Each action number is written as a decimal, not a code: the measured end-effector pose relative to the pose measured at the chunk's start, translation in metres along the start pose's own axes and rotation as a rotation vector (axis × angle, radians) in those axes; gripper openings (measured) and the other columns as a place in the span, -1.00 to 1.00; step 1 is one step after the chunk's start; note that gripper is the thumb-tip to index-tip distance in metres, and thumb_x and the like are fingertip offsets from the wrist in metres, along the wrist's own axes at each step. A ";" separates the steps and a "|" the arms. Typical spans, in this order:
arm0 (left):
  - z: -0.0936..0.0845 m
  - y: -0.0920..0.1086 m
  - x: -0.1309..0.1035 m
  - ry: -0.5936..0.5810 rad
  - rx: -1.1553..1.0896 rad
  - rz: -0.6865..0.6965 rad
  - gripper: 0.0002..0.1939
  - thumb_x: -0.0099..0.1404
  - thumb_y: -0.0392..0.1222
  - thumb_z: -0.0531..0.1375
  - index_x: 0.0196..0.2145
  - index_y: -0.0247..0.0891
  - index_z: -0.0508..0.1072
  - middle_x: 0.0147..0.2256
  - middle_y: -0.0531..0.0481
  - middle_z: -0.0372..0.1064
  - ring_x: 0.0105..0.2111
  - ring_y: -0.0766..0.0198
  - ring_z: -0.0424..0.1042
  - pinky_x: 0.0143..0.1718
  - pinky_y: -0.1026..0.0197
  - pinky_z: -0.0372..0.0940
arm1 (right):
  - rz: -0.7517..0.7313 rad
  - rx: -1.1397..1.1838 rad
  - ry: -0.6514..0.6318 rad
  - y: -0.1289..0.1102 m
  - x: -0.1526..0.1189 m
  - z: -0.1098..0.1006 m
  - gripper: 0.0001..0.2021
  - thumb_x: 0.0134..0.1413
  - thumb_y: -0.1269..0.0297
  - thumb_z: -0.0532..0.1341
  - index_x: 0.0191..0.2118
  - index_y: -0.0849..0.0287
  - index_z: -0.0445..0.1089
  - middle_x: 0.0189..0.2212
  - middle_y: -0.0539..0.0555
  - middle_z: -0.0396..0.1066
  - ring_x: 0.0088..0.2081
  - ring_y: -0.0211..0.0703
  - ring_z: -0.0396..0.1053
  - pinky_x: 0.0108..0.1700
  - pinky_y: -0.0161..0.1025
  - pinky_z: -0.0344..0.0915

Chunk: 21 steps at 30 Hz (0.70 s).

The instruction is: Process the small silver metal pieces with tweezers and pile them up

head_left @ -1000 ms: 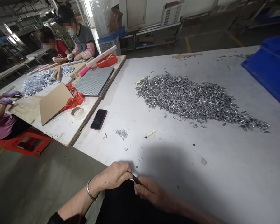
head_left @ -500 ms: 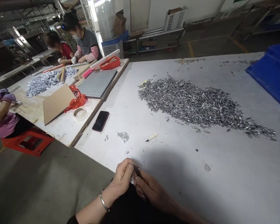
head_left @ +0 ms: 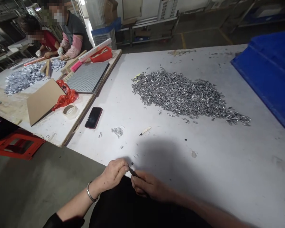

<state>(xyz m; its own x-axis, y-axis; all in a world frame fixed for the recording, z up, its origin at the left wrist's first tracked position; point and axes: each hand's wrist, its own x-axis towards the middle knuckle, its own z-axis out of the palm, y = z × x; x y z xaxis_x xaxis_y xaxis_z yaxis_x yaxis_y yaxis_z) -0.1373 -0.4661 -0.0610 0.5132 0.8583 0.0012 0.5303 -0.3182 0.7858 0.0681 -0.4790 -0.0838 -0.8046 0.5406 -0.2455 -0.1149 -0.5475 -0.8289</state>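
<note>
My right hand (head_left: 146, 184) is closed around a dark, slim hand tool (head_left: 133, 172), whose tip points at my left fingertips. Its exact kind does not show. My left hand (head_left: 115, 172), with a silver bangle on the wrist, is pinched at the tool's tip; whatever lies between its fingers is hidden. Both hands are over the table's near edge. Beyond them lie a small pale blade-like stick with a dark tip (head_left: 145, 130) and a little heap of silvery bits (head_left: 117, 131). A large pile of small silver leaf-shaped pieces (head_left: 180, 95) spreads across the white table (head_left: 218, 177).
A phone (head_left: 93, 117) lies left of the small heap. On the adjoining table are a tape roll (head_left: 70, 111), a cardboard sheet (head_left: 44, 101), red plastic (head_left: 65, 99) and grey ridged panels (head_left: 89, 77). A blue bin (head_left: 268, 76) stands at right. Co-workers sit far left.
The view has shifted, so the table's contents appear further left and slightly higher. My hands have parted slightly, showing more of the dark tool between them.
</note>
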 end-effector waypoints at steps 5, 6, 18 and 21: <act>-0.006 -0.011 -0.004 -0.031 -0.091 -0.045 -0.62 0.52 -0.02 -0.08 -0.42 -0.20 0.27 -0.48 0.07 0.24 -0.50 0.34 0.16 -0.44 0.22 0.18 | 0.118 0.052 0.021 -0.017 -0.016 -0.007 -0.49 0.17 -0.24 0.24 -0.43 0.14 0.19 -0.59 -0.15 0.04 -0.55 -0.36 -0.01 -0.48 -0.31 -0.02; -0.011 -0.018 -0.007 0.004 -0.135 -0.086 -0.62 0.51 0.00 -0.08 -0.42 -0.19 0.27 -0.48 0.07 0.23 -0.50 0.33 0.16 -0.45 0.23 0.17 | 0.143 0.101 0.082 -0.023 -0.022 -0.011 -0.49 0.14 -0.24 0.26 -0.42 0.13 0.18 -0.60 -0.16 0.02 -0.56 -0.37 -0.04 -0.51 -0.32 -0.06; -0.021 -0.021 0.018 0.329 -0.957 -0.468 -0.67 0.32 0.08 0.23 -0.33 -0.28 0.38 -0.45 0.09 0.29 -0.63 0.50 -0.02 -0.61 0.33 -0.14 | 0.181 0.444 0.376 -0.033 0.002 -0.028 -0.64 0.04 0.04 0.44 -0.28 0.21 0.38 -0.46 -0.03 0.36 -0.43 -0.26 0.37 -0.24 -0.16 0.44; 0.006 -0.019 0.031 0.280 -0.885 -0.489 -0.67 0.30 0.08 0.25 -0.35 -0.26 0.38 -0.52 0.15 0.21 -0.62 0.47 0.01 -0.58 0.33 -0.07 | 0.231 0.532 0.384 -0.023 0.010 -0.026 -0.71 0.07 0.14 0.42 -0.25 0.21 0.39 -0.44 -0.01 0.39 -0.39 -0.23 0.43 -0.14 -0.11 0.47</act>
<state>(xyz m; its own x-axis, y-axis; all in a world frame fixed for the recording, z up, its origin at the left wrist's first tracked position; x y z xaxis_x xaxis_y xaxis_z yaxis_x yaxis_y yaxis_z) -0.1272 -0.4366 -0.0796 0.1418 0.9122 -0.3845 -0.1027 0.3999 0.9108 0.0784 -0.4446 -0.0807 -0.5913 0.5061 -0.6279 -0.3142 -0.8616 -0.3986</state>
